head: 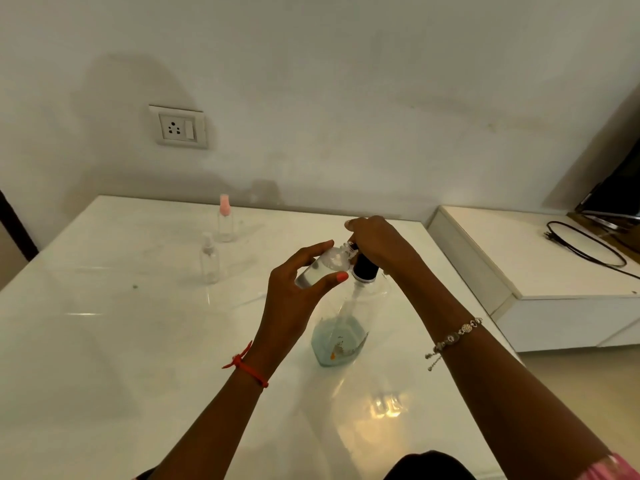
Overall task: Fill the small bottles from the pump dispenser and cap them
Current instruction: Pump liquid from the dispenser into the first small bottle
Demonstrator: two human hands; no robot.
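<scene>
A clear pump dispenser (pixel 341 336) with a black collar and a little pale blue liquid stands on the white table (pixel 121 341). My left hand (pixel 294 299) grips a small clear bottle (pixel 320 266), tilted with its open neck at the pump's spout. My right hand (pixel 377 242) rests curled over the pump head and hides it. Two more small bottles stand farther back on the left: one with a clear spray cap (pixel 209 259) and one with a pink cap (pixel 225 220).
A wall socket (pixel 178 127) sits on the wall behind the table. To the right stands a low white cabinet (pixel 540 271) with a black cable (pixel 585 244) and a dark screen (pixel 620 192) on it.
</scene>
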